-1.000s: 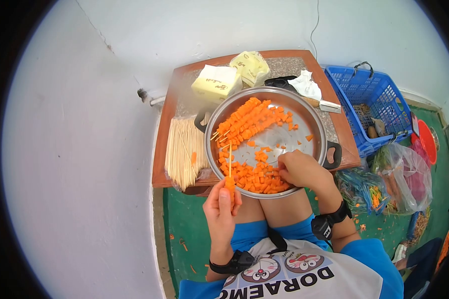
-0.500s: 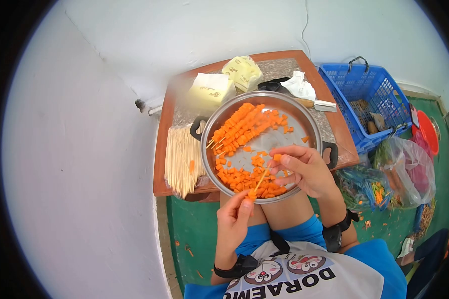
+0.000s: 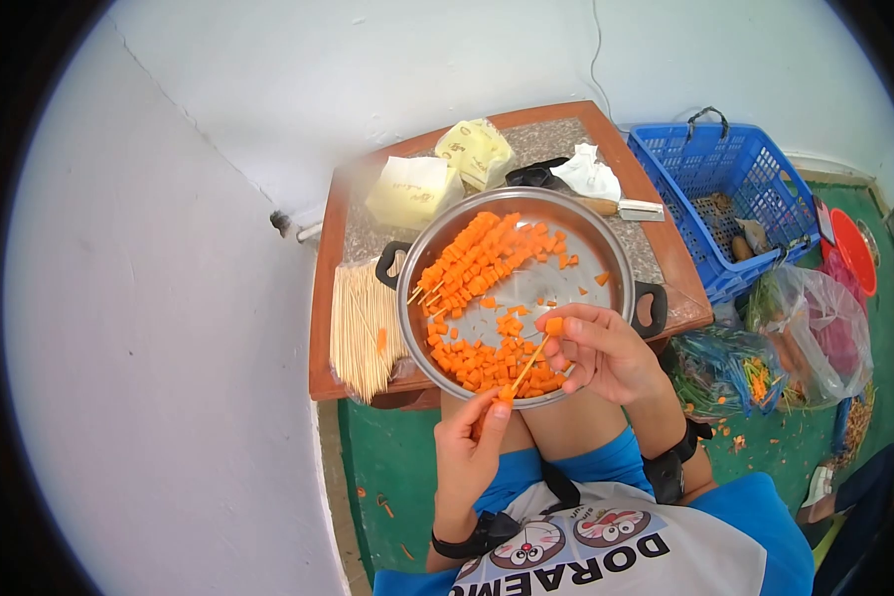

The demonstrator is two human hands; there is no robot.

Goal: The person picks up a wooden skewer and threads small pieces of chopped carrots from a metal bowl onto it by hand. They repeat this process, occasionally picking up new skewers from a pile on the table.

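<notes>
A steel pan [image 3: 621, 268] with black handles holds loose carrot cubes [image 3: 477, 360] at its near side and several filled carrot skewers [image 3: 472, 258] at its far left. My left hand [image 3: 474, 447] grips a thin wooden skewer [image 3: 526, 365] with carrot pieces at its lower end, slanting up to the right over the pan's near rim. My right hand [image 3: 601, 350] pinches one carrot cube [image 3: 553, 325] at the skewer's tip. Both wrists wear black bands.
A bundle of bare skewers [image 3: 363, 328] lies left of the pan on a small wooden-edged table [image 3: 680, 288]. Behind the pan are yellow packets [image 3: 415, 189], crumpled tissue and a knife [image 3: 621, 207]. A blue basket [image 3: 735, 199] and plastic bags [image 3: 815, 338] sit on the green floor to the right.
My right hand lifted out of the carrot pile with one cube and brought it to the skewer tip. My left hand tilted the skewer from upright toward the right.
</notes>
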